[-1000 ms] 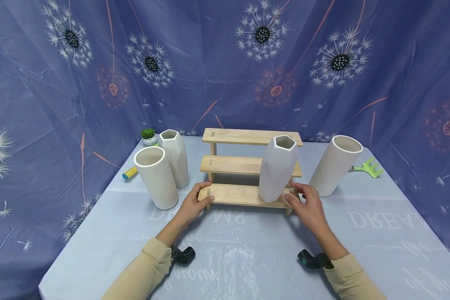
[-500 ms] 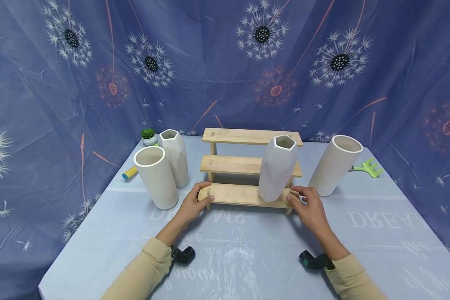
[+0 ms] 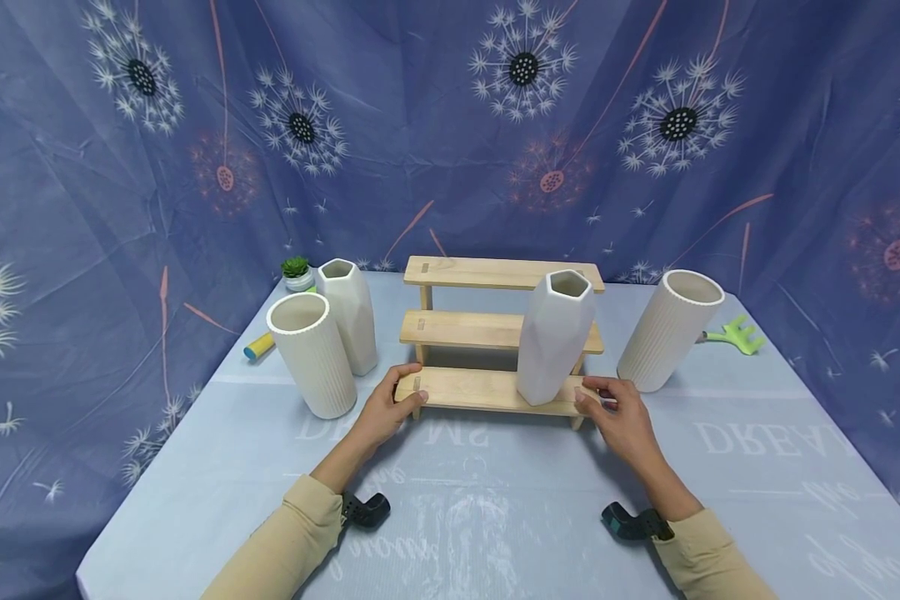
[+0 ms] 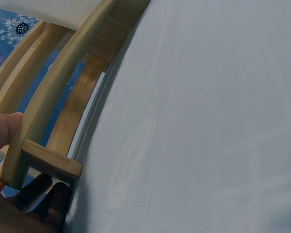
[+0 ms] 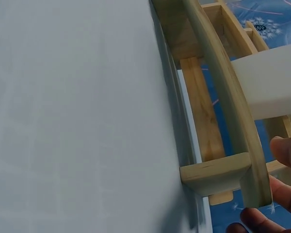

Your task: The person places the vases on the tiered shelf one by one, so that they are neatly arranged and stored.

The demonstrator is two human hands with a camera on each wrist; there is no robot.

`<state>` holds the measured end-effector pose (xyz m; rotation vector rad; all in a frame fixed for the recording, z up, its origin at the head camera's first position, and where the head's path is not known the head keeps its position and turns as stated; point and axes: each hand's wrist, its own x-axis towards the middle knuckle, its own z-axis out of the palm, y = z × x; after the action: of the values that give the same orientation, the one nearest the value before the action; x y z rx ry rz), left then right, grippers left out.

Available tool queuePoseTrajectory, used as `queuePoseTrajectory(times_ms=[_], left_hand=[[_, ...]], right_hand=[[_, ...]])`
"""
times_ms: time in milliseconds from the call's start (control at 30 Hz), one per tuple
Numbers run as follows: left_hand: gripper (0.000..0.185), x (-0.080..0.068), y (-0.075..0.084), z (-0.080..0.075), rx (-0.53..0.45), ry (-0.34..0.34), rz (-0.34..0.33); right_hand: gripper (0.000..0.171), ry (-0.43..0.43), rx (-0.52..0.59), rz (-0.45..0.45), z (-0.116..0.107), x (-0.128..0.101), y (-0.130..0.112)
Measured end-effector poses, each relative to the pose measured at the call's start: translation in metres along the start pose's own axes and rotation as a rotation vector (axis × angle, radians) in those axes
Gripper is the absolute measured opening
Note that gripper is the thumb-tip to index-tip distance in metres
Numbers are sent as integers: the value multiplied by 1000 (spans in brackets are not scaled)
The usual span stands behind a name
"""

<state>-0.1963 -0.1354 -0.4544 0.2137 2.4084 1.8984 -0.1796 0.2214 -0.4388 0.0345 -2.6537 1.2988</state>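
Stepped wooden rack (image 3: 487,390) gripped at lowest tier's ends by left hand (image 3: 381,410) and right hand (image 3: 621,414). Rigid, light; faceted vase (image 3: 555,337) aboard judged tippy, fragile.

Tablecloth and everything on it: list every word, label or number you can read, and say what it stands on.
"DREA": large pale letters on the tablecloth, right of the right hand; the word runs on, too faint.
Mirrored pale letters below the wooden shelf: not readable.
Faint script near the front edge: too blurred.
Vases, shelf: no text.

pale wood shelf (image 3: 487,390); white faceted vase (image 3: 553,337); blue dandelion-print backdrop (image 3: 450,125); light blue tablecloth (image 3: 495,500).
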Motion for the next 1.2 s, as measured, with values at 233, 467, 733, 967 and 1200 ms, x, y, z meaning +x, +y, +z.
queuePoseTrajectory(times_ms=[233, 467, 733, 967, 1200], left_hand=[[50, 1, 1, 0, -16, -15, 2], [51, 1, 2, -1, -9, -23, -18], [51, -1, 2, 0, 20, -1, -4], [49, -2, 3, -2, 47, 3, -19], [50, -1, 3, -4, 33, -15, -10]], right_hand=[[42, -14, 5, -10, 1, 0, 5], [41, -25, -12, -18, 0, -1, 8], [43, -46, 0, -24, -1, -2, 12], [44, -48, 9, -12, 1, -1, 16], [44, -42, 36, -4, 1, -3, 14]])
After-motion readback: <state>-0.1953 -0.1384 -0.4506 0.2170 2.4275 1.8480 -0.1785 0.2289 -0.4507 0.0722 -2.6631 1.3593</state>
